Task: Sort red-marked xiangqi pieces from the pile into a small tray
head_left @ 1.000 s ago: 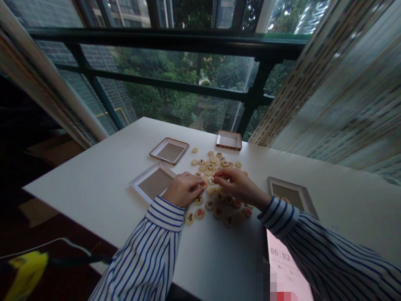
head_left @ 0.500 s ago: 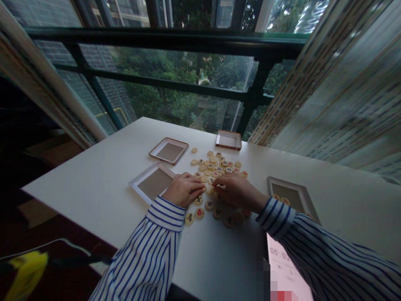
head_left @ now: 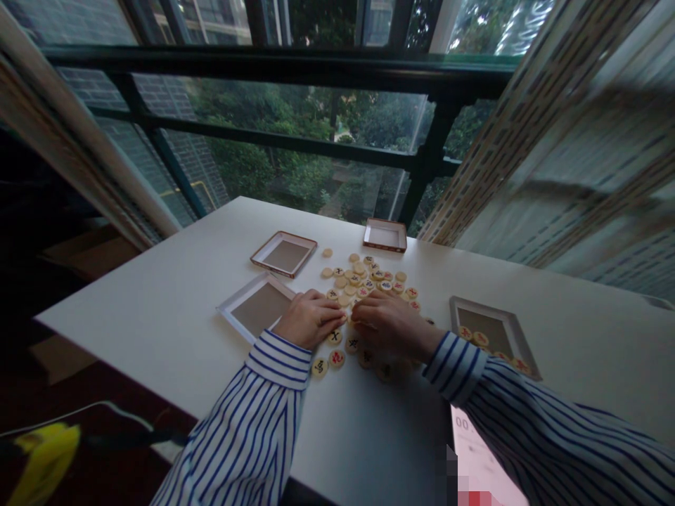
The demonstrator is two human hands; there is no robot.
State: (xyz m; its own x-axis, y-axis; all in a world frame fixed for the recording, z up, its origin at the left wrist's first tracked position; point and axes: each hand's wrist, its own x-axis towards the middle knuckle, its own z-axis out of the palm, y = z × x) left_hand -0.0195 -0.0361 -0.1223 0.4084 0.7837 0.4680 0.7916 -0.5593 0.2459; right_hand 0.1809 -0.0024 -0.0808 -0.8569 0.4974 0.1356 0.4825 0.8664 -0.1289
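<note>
I see round discs [head_left: 363, 292], no long axis, left of the tray [head_left: 511, 325]; right hand [head_left: 393, 327] sits nearer it than left hand [head_left: 310, 320]. Right fingers curled, left fingers together; grips I can't tell remotely.

Look at those stripes, navy blue on white, running lengthwise down the left sleeve [head_left: 237, 429] and circling the wrist at the left cuff [head_left: 279, 358]! Just beyond that cuff, a bare left hand [head_left: 311, 320]; right of it, the right sleeve [head_left: 548, 422] matches, with a banded right cuff [head_left: 456, 369] and a bare right hand [head_left: 395, 327].
</note>
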